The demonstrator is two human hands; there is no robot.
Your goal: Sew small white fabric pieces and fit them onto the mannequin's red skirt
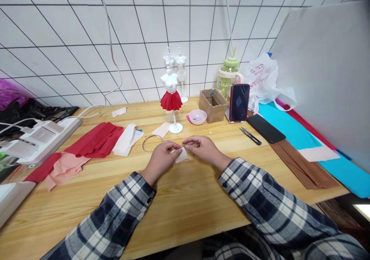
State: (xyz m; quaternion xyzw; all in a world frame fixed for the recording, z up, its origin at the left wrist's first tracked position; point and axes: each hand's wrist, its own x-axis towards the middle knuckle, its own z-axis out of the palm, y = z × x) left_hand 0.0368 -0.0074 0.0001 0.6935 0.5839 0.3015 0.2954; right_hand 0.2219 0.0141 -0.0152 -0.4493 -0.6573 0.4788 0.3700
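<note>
My left hand [162, 157] and my right hand [202, 148] meet at the middle of the wooden table [185, 206], both pinching a small pale piece of paper [181, 156] held just above the tabletop. A thin clear ring [152, 143] lies just beyond my left hand. Behind it a small white mannequin with a red pleated skirt [171, 98] stands on a round base, with a second bare mannequin [181, 73] by the wall.
Red, pink and white paper sheets [95, 140] lie at the left near a power strip [43, 134]. A pink dish [197, 117], cardboard box [213, 105], upright phone [239, 102], flat phone [266, 128], scissors [250, 135], and brown and blue sheets [300, 152] fill the right.
</note>
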